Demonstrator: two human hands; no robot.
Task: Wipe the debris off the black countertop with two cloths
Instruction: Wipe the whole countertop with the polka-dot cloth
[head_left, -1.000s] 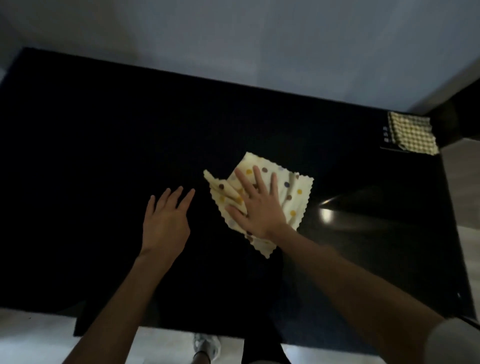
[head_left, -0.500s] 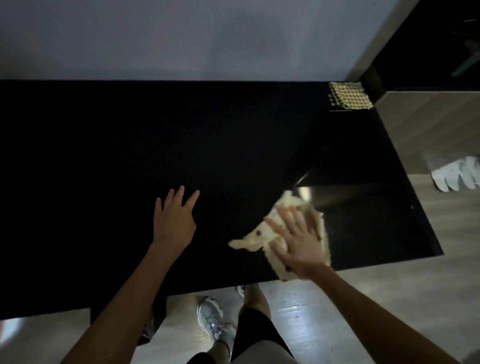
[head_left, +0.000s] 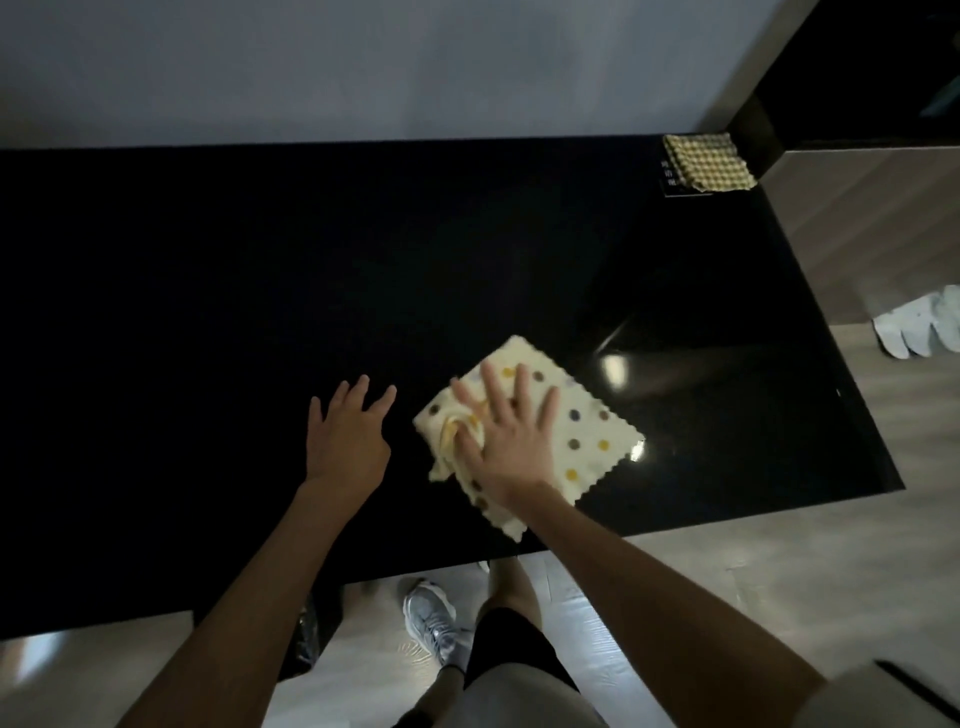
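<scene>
Near the five-o'clock edge of the bench (head_left: 208, 312), the right grip (head_left: 511, 441) pressed flat, fingers spread, on the dotted cloth (head_left: 587, 431); the left grip (head_left: 348, 441) lay open, empty. A long pull might have dragged the cloth overboard.

Head-worn view, steeply down, close over countertop (head_left: 260, 312) front edge

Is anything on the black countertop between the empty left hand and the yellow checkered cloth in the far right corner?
Nothing visible blocks it. Only bare black countertop lies between the left hand and the folded yellow checkered cloth; the cream polka-dot cloth under the right hand sits beside that path.
</scene>
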